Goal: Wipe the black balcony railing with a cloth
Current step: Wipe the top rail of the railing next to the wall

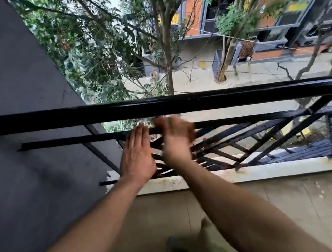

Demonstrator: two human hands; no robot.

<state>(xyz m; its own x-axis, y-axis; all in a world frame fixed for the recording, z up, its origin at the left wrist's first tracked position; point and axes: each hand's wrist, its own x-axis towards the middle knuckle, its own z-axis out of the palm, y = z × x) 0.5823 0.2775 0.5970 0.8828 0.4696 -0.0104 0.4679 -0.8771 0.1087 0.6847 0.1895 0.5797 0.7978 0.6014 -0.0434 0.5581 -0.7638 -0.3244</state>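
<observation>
Railing: the black railing (pixel 179 104) runs across in front of me, starting at the grey wall (pixel 0 87) on the left.
Left grip: my left grip (pixel 137 152) lies flat, fingers straight, with its tips on the thin bar (pixel 247 120) under the top rail.
Right grip: my right grip (pixel 176 139) is just beside it at the same bar. It is too blurry, so I cannot tell if it holds anything.
Cloth: a pale blur (pixel 149 121) sits by the fingertips; I cannot tell what it is.
</observation>
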